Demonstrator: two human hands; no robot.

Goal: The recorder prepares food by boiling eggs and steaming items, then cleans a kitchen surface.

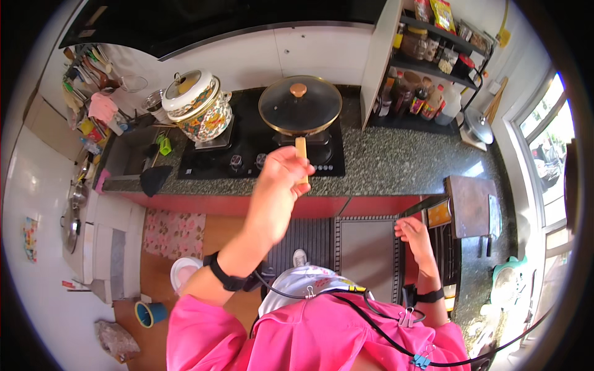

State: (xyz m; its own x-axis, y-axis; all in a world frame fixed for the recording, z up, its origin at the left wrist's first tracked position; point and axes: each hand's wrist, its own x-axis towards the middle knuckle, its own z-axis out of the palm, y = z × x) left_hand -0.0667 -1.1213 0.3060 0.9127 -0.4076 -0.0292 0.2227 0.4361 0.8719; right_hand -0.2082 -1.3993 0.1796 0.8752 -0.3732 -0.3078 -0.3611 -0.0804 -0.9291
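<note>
A frying pan with a domed dark glass lid (300, 109) rests on the right burner of the black gas cooktop (213, 162). The lid has a gold rim and a copper-coloured knob (298, 90). From the pan's front a pale yellow handle (301, 148) points towards me. My left hand (280, 181) is at this handle, fingers curled across it and thumb near its end; whether they grip it I cannot tell. Lower and to the right, my right hand (412, 234) hangs in front of the counter, holding nothing, with its fingers loosely bent.
A floral enamel pot (206, 120) with a tilted lid stands on the left burner. Left of it is a sink (132, 148). A rack (431, 69) holds jars and bottles. A cutting board (471, 204) and a cleaver (494, 218) lie on the right counter. A cable crosses my shirt.
</note>
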